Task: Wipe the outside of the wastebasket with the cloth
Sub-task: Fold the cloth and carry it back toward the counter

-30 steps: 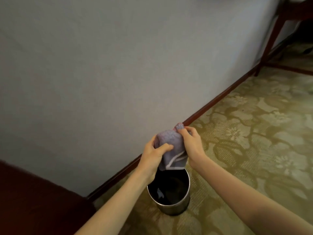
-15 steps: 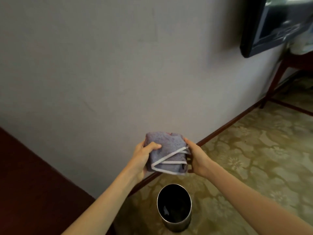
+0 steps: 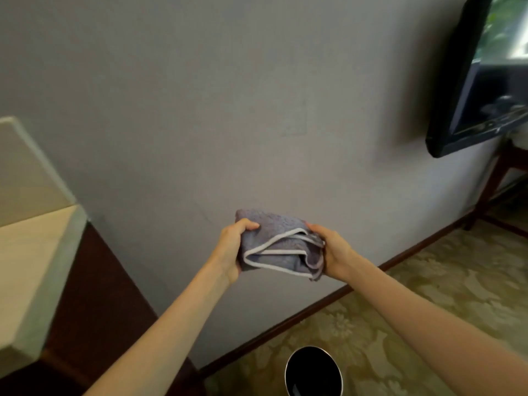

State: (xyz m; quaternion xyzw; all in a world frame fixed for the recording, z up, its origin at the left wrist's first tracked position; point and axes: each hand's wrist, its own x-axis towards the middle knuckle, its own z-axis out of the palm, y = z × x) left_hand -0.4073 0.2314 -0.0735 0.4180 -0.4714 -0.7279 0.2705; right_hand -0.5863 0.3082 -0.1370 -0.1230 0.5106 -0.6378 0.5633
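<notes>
Position: both my arms are stretched out in front of the grey wall (image 3: 200,110), and the cloth (image 3: 280,244) hangs between my hands just below the centre of view.

Left hand (image 3: 233,247): it grips the cloth's 9 o'clock end. The thumb is curled over the top face. The fingers are underneath and hidden.

Right hand (image 3: 333,252): it grips the cloth's 3 o'clock end, closed round the bunched edge. The fingertips are buried in the folds, so I cannot tell how they lie.

Cloth: grey-lilac towelling with white edging, folded into a loose wad. The white border loops across the face turned toward me. I cannot tell whether its far side touches the wall.

Wastebasket (image 3: 289,364): it stands upright on the carpet (image 3: 428,295) at 6 o'clock, cut off by the bottom edge of view. It is round, with a bright metal rim and a dark interior. It is well apart from the cloth and from both hands. My right forearm passes on its 3 o'clock side.

Surroundings: a dark wooden skirting board (image 3: 285,321) runs from 7 o'clock up to 3 o'clock, where wall meets patterned olive carpet. A black flat screen (image 3: 480,81) is mounted on the wall at 2 o'clock, with a reddish wooden furniture leg (image 3: 491,181) below it. At 8 o'clock stands a dark wooden cabinet (image 3: 94,310) carrying a pale slab (image 3: 25,252), which is blurred.
</notes>
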